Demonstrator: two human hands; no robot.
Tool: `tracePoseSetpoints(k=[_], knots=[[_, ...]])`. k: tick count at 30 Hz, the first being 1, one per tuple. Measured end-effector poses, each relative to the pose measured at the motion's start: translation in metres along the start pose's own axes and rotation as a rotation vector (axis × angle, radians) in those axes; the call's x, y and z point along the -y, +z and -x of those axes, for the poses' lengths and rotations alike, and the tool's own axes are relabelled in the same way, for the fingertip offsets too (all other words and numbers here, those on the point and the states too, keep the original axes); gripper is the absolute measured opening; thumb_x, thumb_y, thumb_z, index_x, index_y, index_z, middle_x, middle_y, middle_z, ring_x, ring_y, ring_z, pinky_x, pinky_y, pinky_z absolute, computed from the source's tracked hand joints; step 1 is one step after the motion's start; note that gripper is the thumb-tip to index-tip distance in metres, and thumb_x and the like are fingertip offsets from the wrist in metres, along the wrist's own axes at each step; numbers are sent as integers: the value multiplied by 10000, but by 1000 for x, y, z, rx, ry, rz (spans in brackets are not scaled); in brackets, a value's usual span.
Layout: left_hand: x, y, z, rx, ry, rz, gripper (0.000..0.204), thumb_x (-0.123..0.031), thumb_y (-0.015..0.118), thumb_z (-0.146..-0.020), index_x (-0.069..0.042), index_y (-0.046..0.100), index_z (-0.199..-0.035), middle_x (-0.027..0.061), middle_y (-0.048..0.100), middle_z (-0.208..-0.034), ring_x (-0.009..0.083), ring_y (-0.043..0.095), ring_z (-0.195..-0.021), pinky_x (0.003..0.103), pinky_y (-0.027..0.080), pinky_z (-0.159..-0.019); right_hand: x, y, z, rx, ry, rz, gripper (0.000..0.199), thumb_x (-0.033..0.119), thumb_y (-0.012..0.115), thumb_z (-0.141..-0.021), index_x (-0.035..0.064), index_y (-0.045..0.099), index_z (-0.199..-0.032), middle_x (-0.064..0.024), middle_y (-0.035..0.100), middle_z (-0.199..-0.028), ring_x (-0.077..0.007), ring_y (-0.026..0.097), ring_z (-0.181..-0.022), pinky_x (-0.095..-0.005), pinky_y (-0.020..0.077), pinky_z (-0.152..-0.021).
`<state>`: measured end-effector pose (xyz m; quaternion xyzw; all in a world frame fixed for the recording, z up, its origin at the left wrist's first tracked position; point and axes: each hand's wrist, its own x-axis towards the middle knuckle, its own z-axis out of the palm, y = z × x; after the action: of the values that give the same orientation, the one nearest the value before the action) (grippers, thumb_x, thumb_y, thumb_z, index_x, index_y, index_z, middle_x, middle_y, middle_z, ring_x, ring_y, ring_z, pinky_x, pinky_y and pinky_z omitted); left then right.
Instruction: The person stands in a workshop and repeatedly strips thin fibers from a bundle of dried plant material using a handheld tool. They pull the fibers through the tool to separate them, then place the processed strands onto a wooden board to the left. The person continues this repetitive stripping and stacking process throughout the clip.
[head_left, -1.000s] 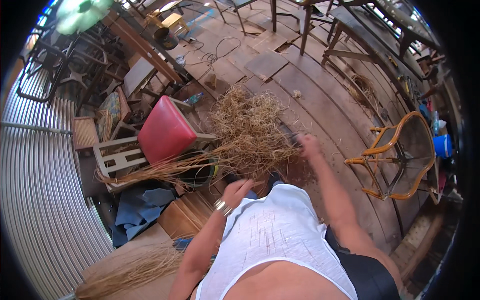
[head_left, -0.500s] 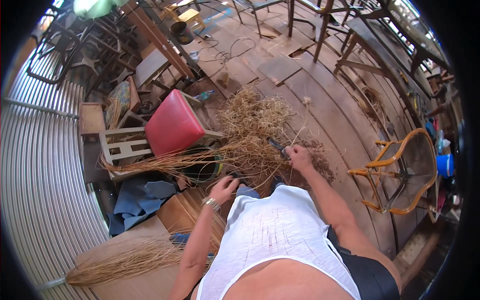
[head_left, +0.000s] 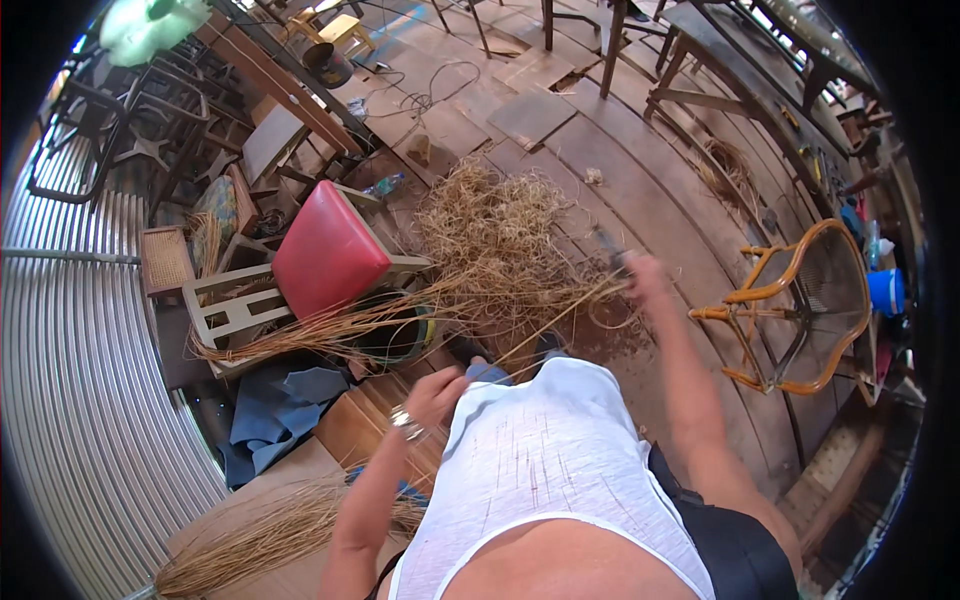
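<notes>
A thin rattan strand (head_left: 545, 327) runs slantwise from my left hand (head_left: 437, 395) to my right hand (head_left: 650, 282). The left hand, a metal watch on its wrist, is closed on the strand near my lap. Held out to the right, my right hand is smeared by motion and closed round a knife (head_left: 607, 243), whose blade is blurred. The strand also meets that hand. In front of me spreads a heap of curly rattan shavings (head_left: 495, 215). A bundle of long strands (head_left: 300, 338) lies to my left, across a pale chair with a red seat (head_left: 330, 255).
A dark bucket (head_left: 395, 335) stands under the strands. Another strand bundle (head_left: 270, 535) lies at lower left, near blue cloth (head_left: 270, 415). At right stands a rattan chair frame (head_left: 790, 310) by a blue bucket (head_left: 886, 291). A wooden workbench (head_left: 740, 75) stands far right.
My right hand has swung right and slightly away from me with the knife, off the shavings. My left hand has closed, and the strand now stretches between both hands.
</notes>
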<state>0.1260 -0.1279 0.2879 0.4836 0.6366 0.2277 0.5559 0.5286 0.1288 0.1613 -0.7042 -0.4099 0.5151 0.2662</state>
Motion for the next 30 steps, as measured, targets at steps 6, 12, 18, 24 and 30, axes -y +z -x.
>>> tracePoseSetpoints(k=[6, 12, 18, 24, 30], knots=[[180, -185, 230, -370, -659, -580, 393, -385, 525, -931, -14, 634, -859, 185, 643, -815, 278, 612, -756, 401, 463, -710, 84, -264, -34, -392, 15, -229, 382, 478, 575, -911, 104, 561, -839, -3, 475, -589, -76, 368, -372, -224, 239, -316], [198, -158, 215, -291, -911, -745, 225, -195, 503, -897, -47, 652, -976, 218, 658, -986, 394, 629, -945, 488, 500, -790, 105, -186, 4, -133, -64, -8, 322, 461, 592, -907, 145, 535, -875, 9, 499, -620, -62, 381, -388, -214, 285, -326], [49, 32, -17, -112, -201, -481, 269, -342, 463, -941, -143, 641, -976, 116, 665, -899, 356, 613, -904, 462, 487, -747, 58, 82, 96, 509, -296, 158, 235, 307, 615, -918, 82, 585, -859, -1, 488, -609, -98, 481, -425, -265, 388, -392], [5, 59, -15, -226, 5, -310, 256, -287, 599, -909, -51, 679, -965, 158, 670, -860, 335, 627, -784, 375, 498, -714, 39, 151, 150, 816, -382, 290, 287, 263, 572, -949, 25, 527, -794, -18, 476, -627, -87, 435, -529, -279, 366, -459], [70, -34, 146, -216, -286, -139, 344, -361, 664, -867, -22, 704, -905, 111, 680, -782, 182, 616, -707, 323, 490, -662, -6, -6, 17, 645, -430, 777, 261, 232, 551, -916, 1, 539, -796, -72, 500, -685, -155, 464, -674, -340, 408, -638]])
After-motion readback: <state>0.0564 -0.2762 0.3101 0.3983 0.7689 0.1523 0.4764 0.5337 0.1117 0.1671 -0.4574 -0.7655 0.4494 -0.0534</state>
